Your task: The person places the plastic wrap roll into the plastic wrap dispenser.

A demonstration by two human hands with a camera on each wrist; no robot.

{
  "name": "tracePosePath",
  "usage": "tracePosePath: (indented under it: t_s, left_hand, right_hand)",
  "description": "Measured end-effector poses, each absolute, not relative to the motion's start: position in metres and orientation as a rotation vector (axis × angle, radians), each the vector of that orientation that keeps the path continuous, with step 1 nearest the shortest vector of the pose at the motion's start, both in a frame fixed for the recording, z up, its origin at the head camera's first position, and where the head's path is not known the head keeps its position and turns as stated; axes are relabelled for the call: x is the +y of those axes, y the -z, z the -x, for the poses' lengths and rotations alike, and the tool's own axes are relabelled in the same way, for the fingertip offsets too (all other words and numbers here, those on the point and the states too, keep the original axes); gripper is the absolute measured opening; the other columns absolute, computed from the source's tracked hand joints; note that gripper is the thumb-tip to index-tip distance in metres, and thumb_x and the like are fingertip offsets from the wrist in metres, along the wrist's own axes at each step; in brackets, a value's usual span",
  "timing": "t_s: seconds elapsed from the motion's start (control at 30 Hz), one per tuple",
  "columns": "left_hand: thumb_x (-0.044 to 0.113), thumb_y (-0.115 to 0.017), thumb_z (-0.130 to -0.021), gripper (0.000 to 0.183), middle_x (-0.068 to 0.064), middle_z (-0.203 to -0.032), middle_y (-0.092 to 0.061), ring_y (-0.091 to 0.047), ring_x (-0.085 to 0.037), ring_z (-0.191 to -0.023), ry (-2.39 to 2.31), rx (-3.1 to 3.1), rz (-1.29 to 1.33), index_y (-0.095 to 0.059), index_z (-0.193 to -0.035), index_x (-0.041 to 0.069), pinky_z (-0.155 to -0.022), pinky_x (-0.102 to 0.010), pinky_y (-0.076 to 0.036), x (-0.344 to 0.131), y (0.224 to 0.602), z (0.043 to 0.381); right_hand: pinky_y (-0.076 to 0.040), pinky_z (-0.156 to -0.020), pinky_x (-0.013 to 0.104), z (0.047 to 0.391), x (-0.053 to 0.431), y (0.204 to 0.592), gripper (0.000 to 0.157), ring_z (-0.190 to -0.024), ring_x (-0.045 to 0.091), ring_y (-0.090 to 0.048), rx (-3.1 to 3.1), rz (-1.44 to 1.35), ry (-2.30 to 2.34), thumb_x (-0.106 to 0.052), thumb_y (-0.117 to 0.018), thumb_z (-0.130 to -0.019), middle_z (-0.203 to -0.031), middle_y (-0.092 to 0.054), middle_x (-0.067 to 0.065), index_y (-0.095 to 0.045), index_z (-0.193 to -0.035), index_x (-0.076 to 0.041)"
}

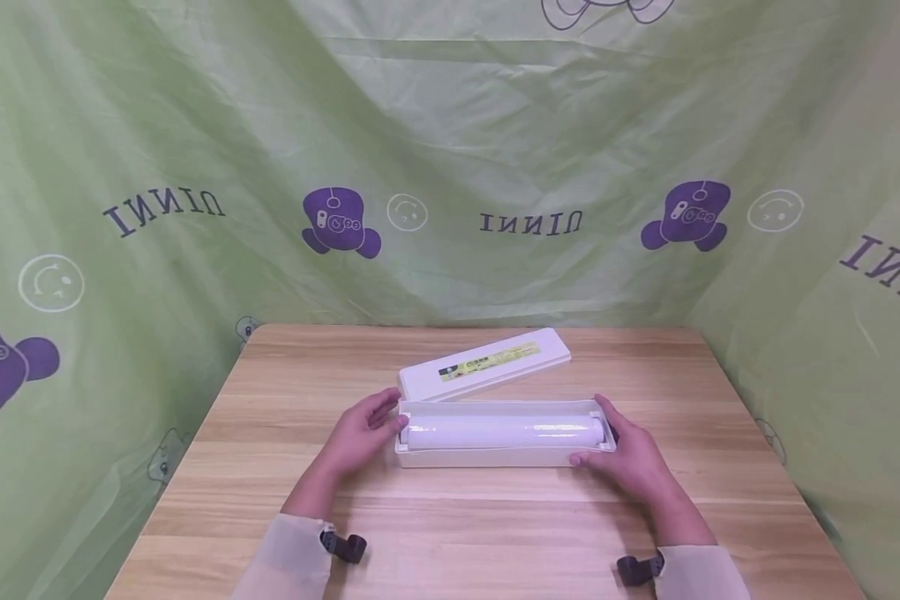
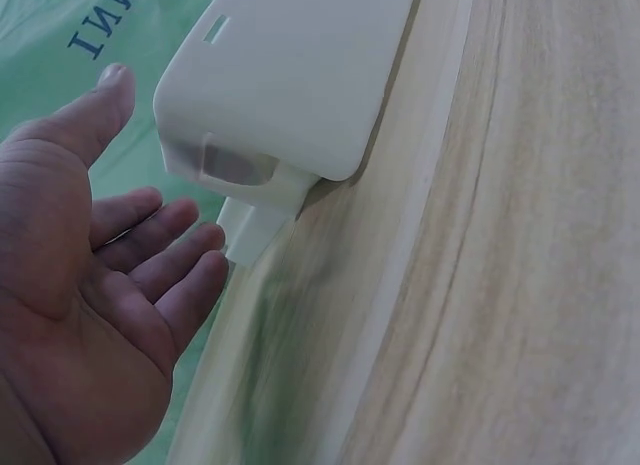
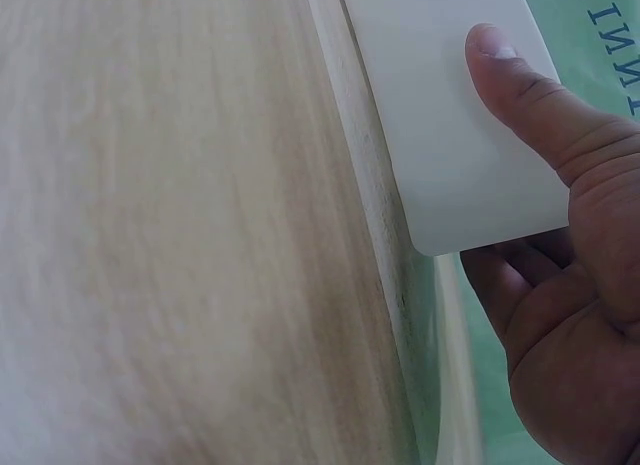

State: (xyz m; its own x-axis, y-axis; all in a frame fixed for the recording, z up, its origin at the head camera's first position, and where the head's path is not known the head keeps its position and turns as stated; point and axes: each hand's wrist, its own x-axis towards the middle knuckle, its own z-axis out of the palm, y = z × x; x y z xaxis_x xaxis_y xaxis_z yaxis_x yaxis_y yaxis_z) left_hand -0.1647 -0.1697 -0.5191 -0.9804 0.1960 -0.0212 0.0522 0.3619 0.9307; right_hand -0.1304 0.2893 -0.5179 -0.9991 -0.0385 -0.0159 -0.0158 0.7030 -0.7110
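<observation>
A long white box (image 1: pixel 487 458) lies open-topped across the table, its long side toward me. Inside it is a glossy, whitish roll of cling film (image 1: pixel 502 432) running nearly end to end. At the box's left end is my left hand (image 1: pixel 363 433), palm turned inward, fingers loosely bent and thumb at the corner; in the left wrist view the fingers (image 2: pixel 175 250) stand beside the end wall. My right hand (image 1: pixel 633 458) grips the right end, thumb (image 3: pixel 520 90) pressed on the front wall and fingers round the end, partly hidden behind it.
Behind the box lies a white lid (image 1: pixel 420 379) at a slant, carrying a yellow-green label; its left end is close to the box's back wall. The wooden table (image 1: pixel 465 533) is bordered at the back and sides by a green printed curtain (image 1: pixel 450 283).
</observation>
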Motion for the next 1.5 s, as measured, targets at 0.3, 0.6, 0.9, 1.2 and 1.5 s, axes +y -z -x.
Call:
tracePosePath:
  t_s: [0.3,0.6,0.9,1.2,1.5]
  left_hand:
    - [0.053,-0.071,-0.084,0.072,0.001,-0.143,-0.052,-0.051,-0.023,-0.129,-1.672,2.530,-0.238,-0.050,-0.144,0.018,-0.107,-0.037,-0.042,-0.170,0.521,0.175]
    - [0.048,-0.071,-0.087,0.067,-0.004,-0.143,-0.051,-0.051,-0.030,-0.129,-1.688,2.545,-0.232,-0.051,-0.143,0.017,-0.105,-0.043,-0.044,-0.169,0.518,0.184]
    - [0.044,-0.069,-0.090,0.063,-0.002,-0.145,-0.049,-0.050,-0.028,-0.130,-1.645,2.601,-0.231,-0.048,-0.144,0.019,-0.106,-0.042,-0.044,-0.169,0.519,0.195]
    - [0.018,-0.061,-0.098,0.051,-0.007,-0.146,-0.048,-0.050,-0.030,-0.129,-1.596,2.654,-0.271,-0.046,-0.146,0.013,-0.107,-0.047,-0.043,-0.172,0.522,0.204]
    - [0.011,-0.071,-0.090,0.066,-0.008,-0.150,-0.042,-0.044,-0.026,-0.135,-1.524,2.670,-0.269,-0.042,-0.149,0.012,-0.110,-0.040,-0.039,-0.175,0.532,0.212]
  right_hand:
    - [-0.032,-0.110,0.059,0.129,0.289,0.518,0.121,-0.134,0.045,-0.039,2.865,0.041,1.220,-0.061,-0.085,-0.061,-0.146,-0.043,0.026,-0.020,-0.158,-0.028]
    - [-0.031,-0.111,0.060,0.130,0.289,0.519,0.121,-0.134,0.045,-0.038,2.866,0.041,1.214,-0.060,-0.085,-0.061,-0.146,-0.043,0.026,-0.019,-0.158,-0.028]
    - [-0.031,-0.111,0.059,0.129,0.288,0.518,0.121,-0.135,0.044,-0.037,2.854,0.020,1.220,-0.059,-0.085,-0.061,-0.148,-0.042,0.025,-0.019,-0.158,-0.029]
    - [-0.031,-0.111,0.060,0.131,0.288,0.517,0.122,-0.135,0.045,-0.038,2.859,0.026,1.207,-0.060,-0.085,-0.061,-0.147,-0.042,0.026,-0.020,-0.158,-0.026]
    - [-0.032,-0.110,0.060,0.131,0.290,0.518,0.122,-0.131,0.045,-0.042,2.884,0.079,1.213,-0.059,-0.086,-0.060,-0.144,-0.046,0.026,-0.023,-0.158,-0.022]
